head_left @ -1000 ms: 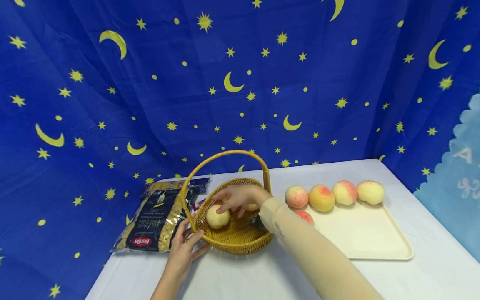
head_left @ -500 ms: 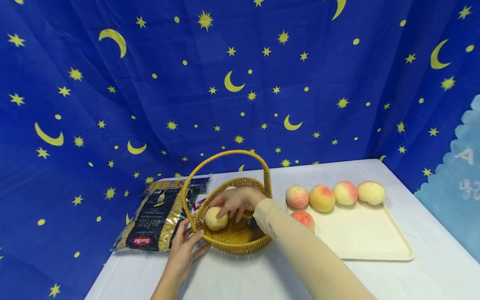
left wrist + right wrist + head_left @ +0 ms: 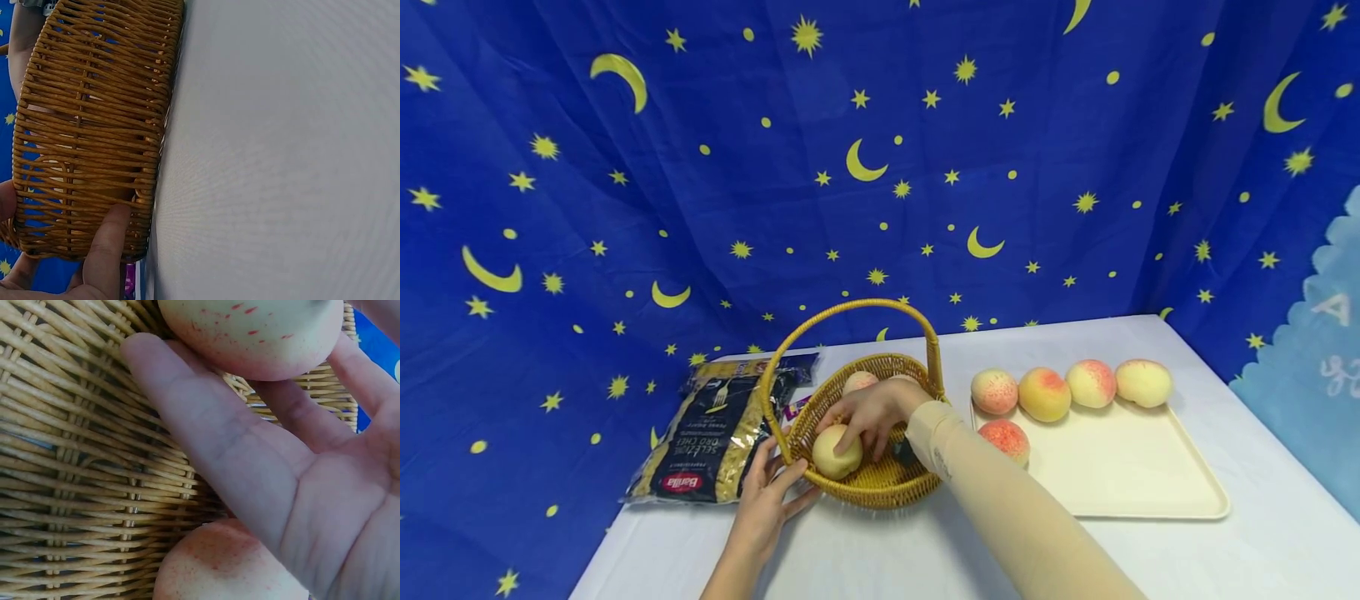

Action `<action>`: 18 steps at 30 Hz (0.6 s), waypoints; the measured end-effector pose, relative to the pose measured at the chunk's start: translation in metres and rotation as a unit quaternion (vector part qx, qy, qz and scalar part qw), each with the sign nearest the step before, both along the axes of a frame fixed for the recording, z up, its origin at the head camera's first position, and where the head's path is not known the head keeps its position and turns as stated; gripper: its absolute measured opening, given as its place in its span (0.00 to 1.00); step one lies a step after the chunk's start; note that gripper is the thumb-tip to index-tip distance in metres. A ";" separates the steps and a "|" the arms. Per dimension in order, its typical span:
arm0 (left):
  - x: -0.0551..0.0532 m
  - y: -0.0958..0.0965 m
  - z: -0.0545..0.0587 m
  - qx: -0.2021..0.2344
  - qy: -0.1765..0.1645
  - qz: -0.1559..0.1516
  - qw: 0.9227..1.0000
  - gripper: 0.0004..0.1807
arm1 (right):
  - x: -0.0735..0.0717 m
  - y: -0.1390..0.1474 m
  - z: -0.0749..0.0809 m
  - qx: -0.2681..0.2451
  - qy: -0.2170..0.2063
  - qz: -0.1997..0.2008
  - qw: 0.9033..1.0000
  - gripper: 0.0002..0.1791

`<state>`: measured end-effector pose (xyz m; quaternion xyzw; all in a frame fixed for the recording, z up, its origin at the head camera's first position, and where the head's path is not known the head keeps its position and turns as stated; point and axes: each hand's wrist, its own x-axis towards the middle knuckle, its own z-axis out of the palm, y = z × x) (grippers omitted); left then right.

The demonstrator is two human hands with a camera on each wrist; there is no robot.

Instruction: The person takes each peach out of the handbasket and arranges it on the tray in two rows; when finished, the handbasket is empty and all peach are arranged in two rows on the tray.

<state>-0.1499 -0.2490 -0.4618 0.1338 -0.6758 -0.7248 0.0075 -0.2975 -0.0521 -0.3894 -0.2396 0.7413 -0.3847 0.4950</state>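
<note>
A brown wicker basket point(image 3: 880, 500) with a tall arched handle stands on the table. At its left end, my left hand point(image 3: 767, 500) grips the rim and side wall; in the left wrist view a finger point(image 3: 107, 250) presses against the weave. Inside the basket, my right hand point(image 3: 868, 417) holds a pale yellow peach point(image 3: 835, 452), its fingers and thumb spread around the fruit. The right wrist view shows that peach point(image 3: 262, 337) with red flecks. A second peach point(image 3: 219, 565) lies below the thumb. Farther back in the basket, another peach point(image 3: 859, 382) shows past the hand.
Right of the basket is a cream tray point(image 3: 1135, 475). Several peaches line its back edge, including an orange one point(image 3: 1044, 395), and a redder peach point(image 3: 1004, 440) sits at its left side. Pasta bags point(image 3: 707, 442) lie left of the basket, before a blue star-patterned curtain point(image 3: 880, 192).
My right hand has sunk lower in the basket and closed around the pale peach. The peach behind it has come into view. My left hand keeps its hold on the basket.
</note>
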 end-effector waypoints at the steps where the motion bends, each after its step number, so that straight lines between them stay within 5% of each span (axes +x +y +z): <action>1: 0.000 0.000 0.000 0.000 0.000 0.000 1.000 0.37 | 0.000 0.000 0.000 0.001 -0.005 -0.002 1.000 0.32; 18: -0.002 0.000 -0.001 -0.003 -0.010 0.001 1.000 0.39 | 0.000 0.004 -0.002 -0.009 0.012 0.006 1.000 0.33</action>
